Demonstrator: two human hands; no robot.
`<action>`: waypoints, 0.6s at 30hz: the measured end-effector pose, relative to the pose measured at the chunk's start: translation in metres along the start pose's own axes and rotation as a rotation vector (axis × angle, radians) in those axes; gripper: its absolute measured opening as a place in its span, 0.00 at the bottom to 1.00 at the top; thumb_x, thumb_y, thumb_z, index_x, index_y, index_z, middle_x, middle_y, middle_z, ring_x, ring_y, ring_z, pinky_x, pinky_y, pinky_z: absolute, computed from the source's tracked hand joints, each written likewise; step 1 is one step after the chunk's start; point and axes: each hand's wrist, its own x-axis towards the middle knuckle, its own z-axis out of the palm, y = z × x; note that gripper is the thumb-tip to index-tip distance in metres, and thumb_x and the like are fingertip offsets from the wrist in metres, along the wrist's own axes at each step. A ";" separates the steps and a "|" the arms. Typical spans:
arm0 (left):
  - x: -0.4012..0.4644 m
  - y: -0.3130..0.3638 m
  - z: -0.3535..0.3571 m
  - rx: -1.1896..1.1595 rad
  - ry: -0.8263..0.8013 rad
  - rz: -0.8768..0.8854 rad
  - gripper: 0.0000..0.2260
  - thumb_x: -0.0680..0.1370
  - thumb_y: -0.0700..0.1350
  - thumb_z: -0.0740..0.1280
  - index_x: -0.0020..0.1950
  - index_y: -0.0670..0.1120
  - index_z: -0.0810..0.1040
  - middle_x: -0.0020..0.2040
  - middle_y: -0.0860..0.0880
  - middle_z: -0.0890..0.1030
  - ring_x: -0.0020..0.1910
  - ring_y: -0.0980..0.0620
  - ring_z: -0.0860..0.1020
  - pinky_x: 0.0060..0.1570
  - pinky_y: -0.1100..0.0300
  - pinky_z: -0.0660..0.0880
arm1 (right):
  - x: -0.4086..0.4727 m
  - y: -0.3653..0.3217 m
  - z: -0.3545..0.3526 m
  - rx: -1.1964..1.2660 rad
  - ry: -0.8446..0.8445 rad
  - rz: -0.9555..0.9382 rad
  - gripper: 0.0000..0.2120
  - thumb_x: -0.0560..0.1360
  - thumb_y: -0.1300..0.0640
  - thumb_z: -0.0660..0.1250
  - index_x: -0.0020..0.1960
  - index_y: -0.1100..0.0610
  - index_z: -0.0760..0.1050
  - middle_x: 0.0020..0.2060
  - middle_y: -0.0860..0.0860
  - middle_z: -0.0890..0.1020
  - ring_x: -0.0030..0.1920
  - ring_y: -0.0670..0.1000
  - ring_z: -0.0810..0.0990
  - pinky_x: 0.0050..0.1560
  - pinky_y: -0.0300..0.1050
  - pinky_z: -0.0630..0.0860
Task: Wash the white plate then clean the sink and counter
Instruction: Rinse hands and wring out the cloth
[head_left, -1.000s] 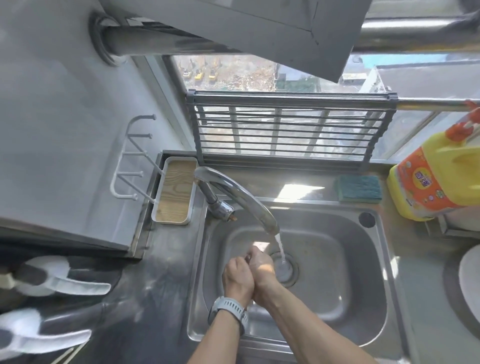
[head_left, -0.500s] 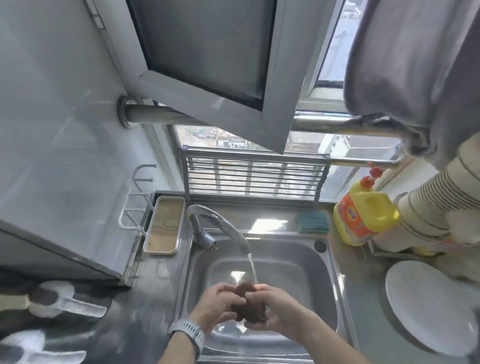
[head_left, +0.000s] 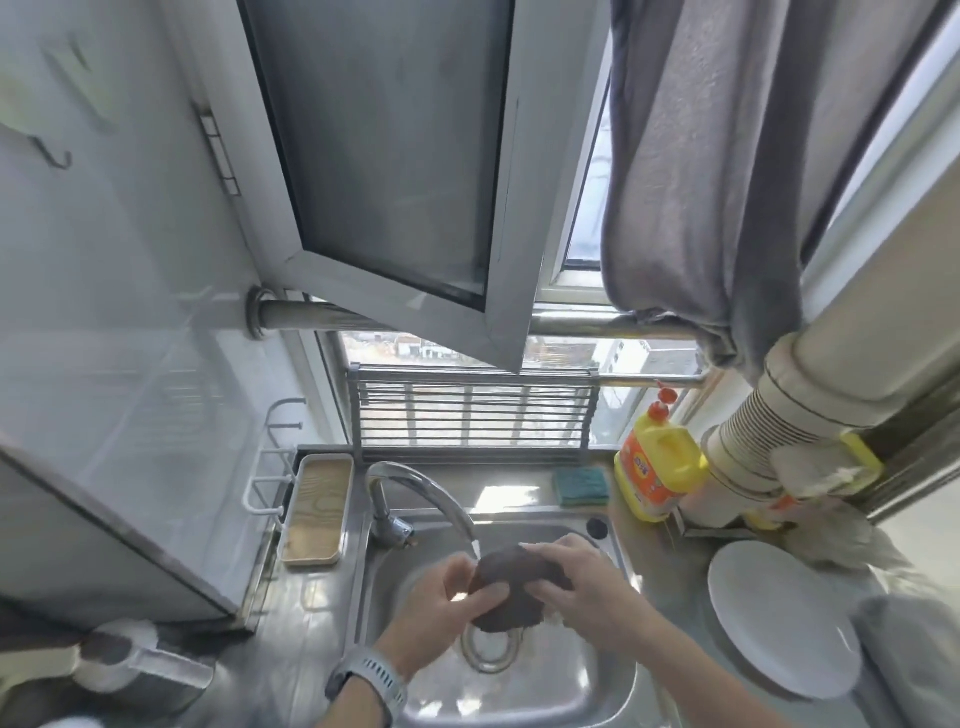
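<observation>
Both hands over the sink (head_left: 597, 691), under the faucet (head_left: 431, 493), with water running from the spout onto a dark brown scouring pad (head_left: 511, 587). Left hand (head_left: 441, 597) curled round the pad's left edge, thumb over the top; right hand (head_left: 582, 582) gripping the right side, fingers wrapped over the upper edge, so neither hand free. Pad held above the drain, touching no part of the basin as far as can be told. Judged soft and light, soaking wet, likely to sag and drip; best squeezed in the palm, not pinched at a corner. White plate (head_left: 779, 623) lying flat on the counter (head_left: 675, 587) just right of the sink, well apart from both hands, untouched (washing proper not yet begun, by the look of it). Plate judged stiff, smooth, breakable, and slippery once wet or soapy; best taken by the rim, thumb on top and fingers beneath, one hand steadying while the other scrubs, and kept low over the basin in case of a slip. Yellow detergent bottle (head_left: 657, 467) upright behind the sink's far right corner, a green sponge (head_left: 581, 486) just beside it on the ledge. Watch on the left wrist. Grey cloth (head_left: 727, 182) hanging above the plate.
</observation>
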 end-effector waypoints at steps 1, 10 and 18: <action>0.001 0.001 -0.001 0.040 0.011 0.024 0.23 0.67 0.59 0.80 0.46 0.45 0.76 0.42 0.49 0.84 0.42 0.48 0.82 0.46 0.57 0.79 | -0.001 0.000 -0.007 0.030 0.041 -0.006 0.17 0.74 0.48 0.70 0.62 0.41 0.79 0.51 0.44 0.77 0.52 0.44 0.77 0.58 0.40 0.74; -0.002 0.043 -0.015 0.403 -0.001 0.135 0.19 0.63 0.60 0.81 0.49 0.55 0.84 0.42 0.54 0.85 0.40 0.60 0.82 0.47 0.57 0.82 | -0.021 0.008 -0.062 0.375 0.097 0.027 0.09 0.74 0.59 0.74 0.52 0.49 0.85 0.42 0.47 0.87 0.43 0.46 0.85 0.43 0.37 0.79; -0.008 0.066 -0.040 0.446 0.050 0.110 0.15 0.63 0.57 0.82 0.41 0.52 0.82 0.37 0.54 0.84 0.37 0.58 0.83 0.41 0.59 0.81 | -0.023 0.031 -0.093 0.601 0.223 0.140 0.05 0.73 0.57 0.76 0.48 0.52 0.87 0.36 0.48 0.85 0.36 0.44 0.80 0.39 0.38 0.74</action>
